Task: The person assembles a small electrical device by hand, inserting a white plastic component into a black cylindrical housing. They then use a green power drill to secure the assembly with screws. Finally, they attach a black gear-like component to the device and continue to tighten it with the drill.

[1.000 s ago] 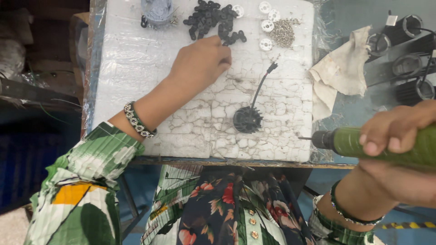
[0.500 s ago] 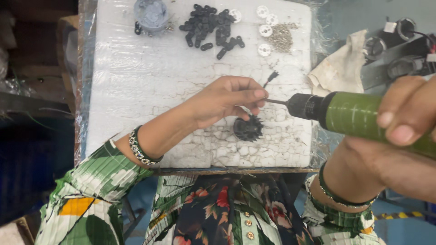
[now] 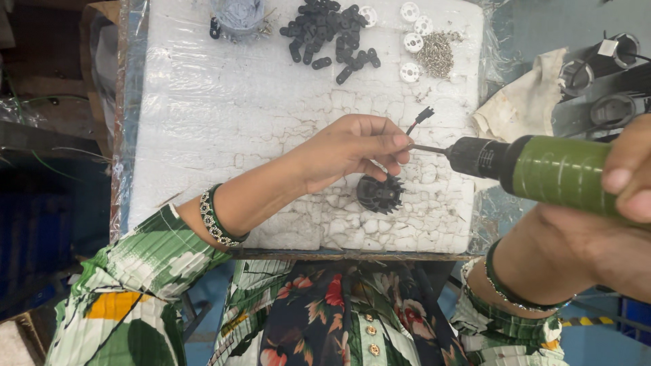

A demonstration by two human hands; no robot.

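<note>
My right hand (image 3: 627,179) grips a green electric screwdriver (image 3: 542,169) held level, its bit pointing left. My left hand (image 3: 346,149) is at the bit's tip, fingers pinched together there as if on a small part too tiny to make out. Just below those fingers a black finned fan wheel (image 3: 380,193) lies on the white foam board (image 3: 224,135). A thin wire with a black plug (image 3: 422,116) runs up from near the fingers.
At the board's far edge lie a heap of small black plastic pieces (image 3: 329,34), white round discs (image 3: 410,41), a pile of small screws (image 3: 437,54) and a grey cup (image 3: 237,13). A cloth (image 3: 525,102) and black cylindrical parts (image 3: 610,74) sit to the right.
My left hand came back from the heap of black pieces to the screwdriver tip above the fan wheel. The screwdriver moved left and up toward the board.
</note>
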